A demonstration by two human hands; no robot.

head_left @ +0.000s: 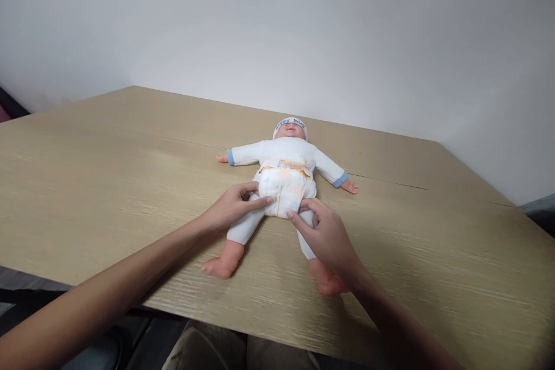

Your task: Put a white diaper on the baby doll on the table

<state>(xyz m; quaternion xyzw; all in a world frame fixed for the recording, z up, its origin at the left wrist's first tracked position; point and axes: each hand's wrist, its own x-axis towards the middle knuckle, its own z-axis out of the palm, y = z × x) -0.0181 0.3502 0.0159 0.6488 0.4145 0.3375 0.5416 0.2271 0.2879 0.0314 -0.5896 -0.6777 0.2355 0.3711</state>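
A baby doll (288,147) in a white outfit with blue cuffs and a lettered white hat lies on its back, arms spread, feet towards me. Round its hips is a white diaper (281,188) with an orange-patterned band across the waist. My left hand (238,203) pinches the diaper's edge at the doll's leg on the left, thumb on top. On the other side my right hand (323,228) grips the lower right edge between thumb and fingers. Part of the doll's leg on the right is hidden behind that hand.
The doll lies on a wooden table (130,173) with a thin seam across it. A white partition (260,40) rises behind the table's far edge. My legs (208,347) are below the near edge.
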